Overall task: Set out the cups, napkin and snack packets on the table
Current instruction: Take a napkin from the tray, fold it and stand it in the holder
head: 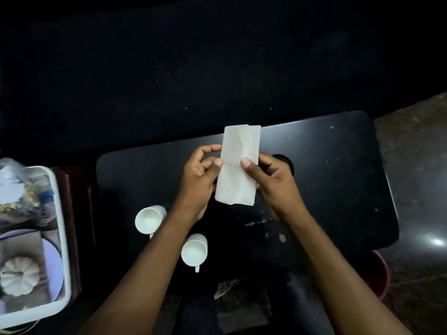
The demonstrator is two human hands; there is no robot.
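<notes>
A folded white napkin [238, 165] hangs above the middle of the small black table [338, 180], held upright by both hands. My left hand [199, 180] pinches its left edge with thumb and fingers. My right hand [271, 184] grips its right edge, thumb on the front. Two white cups stand on the table's near left part: one cup [148, 220] further left, the other cup [194, 252] closer to me with its handle pointing toward me. Clear snack packets [21, 192] lie in the white tray at the far left.
The white tray [64, 238] sits on a dark stand left of the table and also holds a pale plate and a white pumpkin-shaped object [19, 275]. A round hole [281, 159] shows in the tabletop behind my right hand. A dark red tub [382, 274] stands on the floor at right.
</notes>
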